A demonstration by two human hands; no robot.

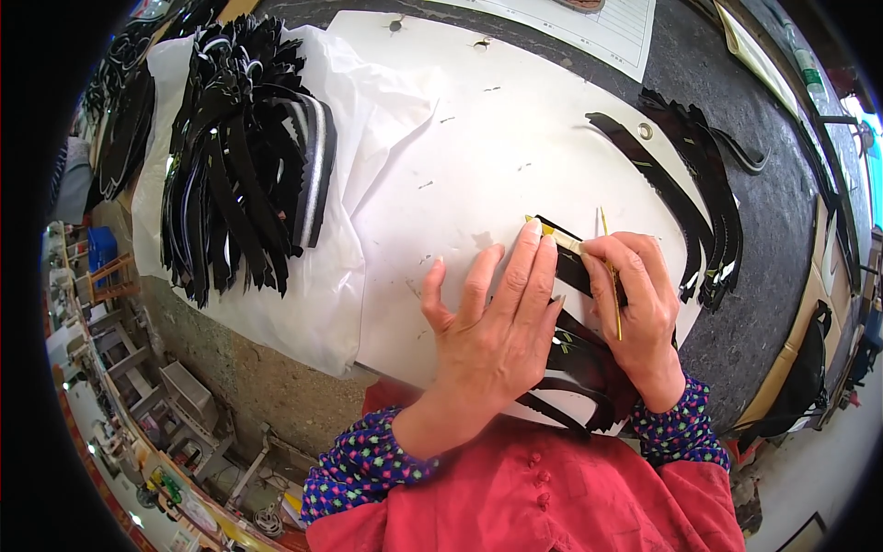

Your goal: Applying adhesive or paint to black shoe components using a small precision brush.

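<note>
My left hand (497, 331) lies with its fingers stretched out, index and middle fingertips pressing a short yellow and cream strip (563, 241) that looks like a piece of tape measure. Beneath this is a black strip (572, 272) on the white board (460, 175). My right hand (644, 299) pinches a thin yellow stick (617, 317), like a pen refill, whose upper end points away from me. Its fingertips are beside the cream end of the short strip; whether they grip that too, I cannot tell. More curved black strips (589, 373) lie between my wrists, partly hidden.
A big bundle of black strips (235, 175) rests on a white plastic sheet (345, 120) at the left. Curved black strips (708, 193) with jagged edges lie at the right. A printed paper sheet (607, 32) is at the far edge of the dark table (754, 239).
</note>
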